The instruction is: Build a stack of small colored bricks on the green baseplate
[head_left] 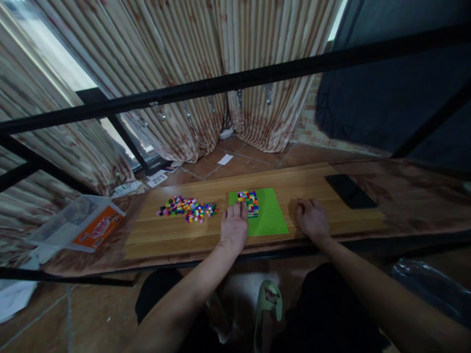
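Observation:
A green studded baseplate (pixel 271 215) lies on the wooden board. Near its left side stands a block built of many-coloured toy bricks (pixel 251 202), several layers high. My left hand (pixel 235 224) reaches over the left edge of the baseplate, its fingers bent and close together at the near left side of the built block. Whatever its fingertips pinch, if anything, is hidden. To the right of the baseplate my right hand (pixel 312 218) rests on the board with its fingers curled in, and no object shows in it. Left of my left hand lies a spread pile of small loose bricks (pixel 187 208).
A black phone or tablet (pixel 350 190) lies at the board's right end. A clear plastic box with an orange label (pixel 98 226) stands left of the wooden board (pixel 162 245). A black metal bar (pixel 206 89) crosses beyond the board, before striped curtains (pixel 176 54).

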`<state>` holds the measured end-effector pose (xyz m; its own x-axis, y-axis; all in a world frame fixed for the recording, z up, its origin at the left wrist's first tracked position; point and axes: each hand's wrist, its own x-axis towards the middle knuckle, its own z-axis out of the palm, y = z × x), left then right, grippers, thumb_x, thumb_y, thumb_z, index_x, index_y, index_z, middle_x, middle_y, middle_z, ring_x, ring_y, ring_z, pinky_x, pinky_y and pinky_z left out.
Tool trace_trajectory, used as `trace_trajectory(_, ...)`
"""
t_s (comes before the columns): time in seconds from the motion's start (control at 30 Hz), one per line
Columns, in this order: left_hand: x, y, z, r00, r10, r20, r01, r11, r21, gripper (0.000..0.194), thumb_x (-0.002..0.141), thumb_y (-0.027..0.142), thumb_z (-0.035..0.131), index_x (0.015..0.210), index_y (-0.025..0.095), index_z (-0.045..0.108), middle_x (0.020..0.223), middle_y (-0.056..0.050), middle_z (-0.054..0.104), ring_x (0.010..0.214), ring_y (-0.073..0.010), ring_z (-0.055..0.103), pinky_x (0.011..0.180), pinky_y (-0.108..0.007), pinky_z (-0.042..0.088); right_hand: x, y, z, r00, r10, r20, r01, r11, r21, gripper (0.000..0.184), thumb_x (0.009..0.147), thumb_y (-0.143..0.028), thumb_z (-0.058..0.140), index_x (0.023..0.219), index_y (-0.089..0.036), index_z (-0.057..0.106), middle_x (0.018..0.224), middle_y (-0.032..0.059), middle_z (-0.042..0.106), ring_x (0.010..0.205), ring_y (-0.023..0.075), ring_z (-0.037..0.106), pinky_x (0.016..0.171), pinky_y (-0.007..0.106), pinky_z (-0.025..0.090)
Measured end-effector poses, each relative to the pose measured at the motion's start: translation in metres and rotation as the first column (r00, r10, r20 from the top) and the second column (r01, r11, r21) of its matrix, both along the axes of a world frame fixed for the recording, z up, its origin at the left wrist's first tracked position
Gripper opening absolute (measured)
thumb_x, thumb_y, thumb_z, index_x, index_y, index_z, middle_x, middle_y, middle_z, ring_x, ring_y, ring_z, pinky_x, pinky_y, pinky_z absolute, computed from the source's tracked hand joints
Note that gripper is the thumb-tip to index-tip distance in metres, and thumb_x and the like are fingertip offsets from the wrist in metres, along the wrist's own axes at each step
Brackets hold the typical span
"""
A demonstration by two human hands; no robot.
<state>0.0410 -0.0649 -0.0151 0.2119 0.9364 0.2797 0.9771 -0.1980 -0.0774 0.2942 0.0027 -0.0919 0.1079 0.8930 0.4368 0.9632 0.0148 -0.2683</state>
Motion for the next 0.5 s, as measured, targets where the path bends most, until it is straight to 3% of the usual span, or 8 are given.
trace_trajectory(0.17, -0.026, -0.008, -0.017, 0.981, 0.113, 0.157, -0.119, 0.993, 0.028, 0.052, 0.086, 0.007, 0.04, 0.137, 0.016, 0.045, 0.126, -0.015, 0.056, 0.11, -0.0255, 0.054, 0.093, -0.037, 0.047, 0.002, 0.001, -0.003, 1.0, 0.001, 0.003, -0.001, 1.0, 0.023, 0.029, 0.088, -0.025, 0.042, 0.095, -0.014, 0.068, 0.09, 0.0115, 0.062, 0.08, 0.0219, 0.055, 0.074, 0.032, 0.042)
trace_trajectory(0.33, -0.082, -0.002, -0.043, 0.894, 0.366, 0.258, -0.38, 0.925, 0.005, 0.039, 0.085, 0.013, 0.043, 0.12, 0.014, 0.059, 0.114, -0.015, 0.062, 0.108, -0.0276, 0.057, 0.093, -0.038, 0.047, 0.003, 0.002, -0.006, 1.0, 0.003, -0.011, -0.003, 1.0, 0.021, 0.028, 0.088, -0.026, 0.044, 0.095, -0.014, 0.068, 0.09, 0.0118, 0.062, 0.081, 0.0219, 0.055, 0.074, 0.033, 0.042)
trace_trajectory(0.5, -0.117, 0.013, -0.05, 0.884, 0.339, 0.321, -0.354, 0.935, -0.012, 0.032, 0.082, 0.015, 0.049, 0.109, 0.018, 0.066, 0.108, -0.013, 0.063, 0.107, -0.0263, 0.057, 0.095, -0.037, 0.046, 0.003, 0.002, -0.004, 1.0, -0.006, 0.001, 0.006, 1.0, 0.006, 0.028, 0.088, -0.025, 0.045, 0.098, -0.012, 0.068, 0.092, 0.0128, 0.062, 0.081, 0.0221, 0.056, 0.074, 0.033, 0.042)
